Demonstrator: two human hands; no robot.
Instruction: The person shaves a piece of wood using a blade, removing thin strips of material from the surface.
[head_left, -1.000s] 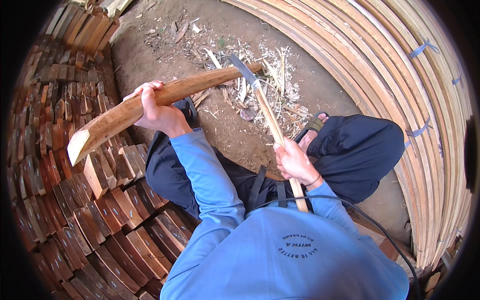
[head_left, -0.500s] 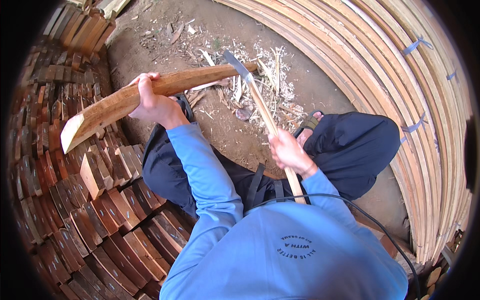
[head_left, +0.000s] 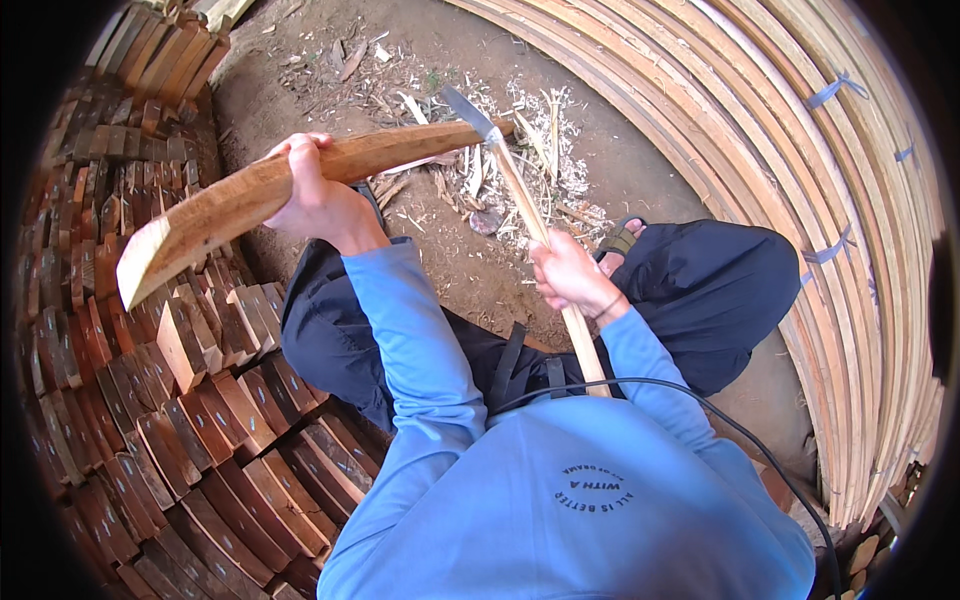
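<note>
From where I am standing, the bare left hand [head_left: 325, 205] is wrapping around a long, tapering brown timber [head_left: 385, 152] with a pale cut end, thumb lying over the top, at about ten o'clock from the seated person. The timber is running from nine o'clock to twelve, its narrow end lying over pale, curled wood shavings [head_left: 568, 180]. The bare right hand [head_left: 575, 272] is closing firmly around the pale wooden handle [head_left: 522, 195], near one o'clock; its flat grey metal blade [head_left: 468, 112] is crossing the narrow end, though I cannot tell whether it is touching. In my judgement, working well here is depending on the left hand staying well behind the blade, the timber resting steadily, strokes being short and shallow, and the edge pointing away from the brown-strapped sandal [head_left: 622, 238] at two o'clock.
</note>
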